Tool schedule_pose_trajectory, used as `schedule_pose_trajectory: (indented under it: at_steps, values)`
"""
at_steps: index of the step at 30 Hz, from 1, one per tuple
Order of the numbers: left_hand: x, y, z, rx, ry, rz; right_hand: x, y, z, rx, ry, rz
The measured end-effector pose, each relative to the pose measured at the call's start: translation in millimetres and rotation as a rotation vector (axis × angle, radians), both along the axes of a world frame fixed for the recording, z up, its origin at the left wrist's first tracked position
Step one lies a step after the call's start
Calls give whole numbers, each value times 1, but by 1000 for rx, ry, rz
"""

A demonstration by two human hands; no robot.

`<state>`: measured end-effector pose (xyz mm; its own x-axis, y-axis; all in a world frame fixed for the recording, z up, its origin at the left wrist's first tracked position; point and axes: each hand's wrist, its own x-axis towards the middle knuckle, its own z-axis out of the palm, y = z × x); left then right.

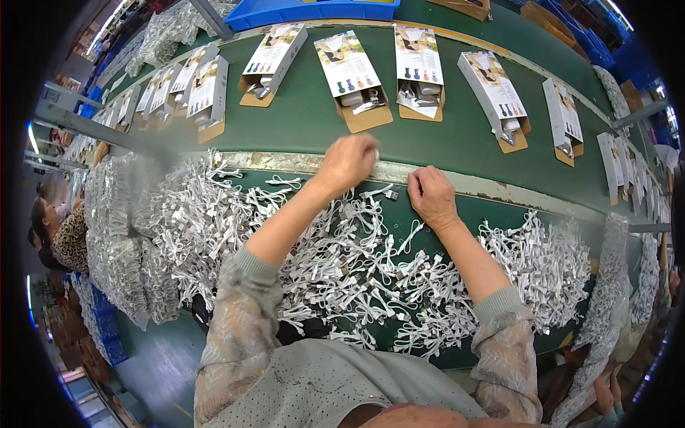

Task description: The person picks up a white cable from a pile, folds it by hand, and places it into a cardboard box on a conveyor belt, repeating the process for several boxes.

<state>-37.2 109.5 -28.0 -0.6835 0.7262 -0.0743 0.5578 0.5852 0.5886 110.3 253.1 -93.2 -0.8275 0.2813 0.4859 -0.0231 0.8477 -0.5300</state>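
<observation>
My left hand (348,164) is curled closed above the metal rail, just below an open white box (351,68). A small white bit shows at its fingertips, too little to name. My right hand (432,194) rests by the rail's near edge with its fingers curled in, and what they hold, if anything, is hidden. Below both hands spreads a big heap of short white USB cables (335,250). One cable with a dark-looking plug (389,192) lies between the hands. Another open box (419,64) stands beyond them, its brown flap folded out and white and silver items showing inside.
More open boxes line the green conveyor belt (285,128) to left and right. The worn metal rail (485,187) divides it from the cable table. Bagged cables (118,242) stack at the left, beside a seated person (61,228). A blue tray (310,11) sits at the back.
</observation>
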Motion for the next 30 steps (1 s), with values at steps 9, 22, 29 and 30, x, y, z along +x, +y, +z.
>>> schedule_pose_trajectory:
  at_steps: [9,22,29,30]
  values:
    - [20,-36,11,-211,-59,-98,0,-3,-2,-7,2,16]
    - [-170,-27,-35,83,278,715,0,-6,0,-24,20,12]
    - [-100,-26,-10,-70,175,60,-2,-1,3,-28,-7,3]
    - [-86,-42,-15,38,172,-119,-4,-5,4,-36,-1,18]
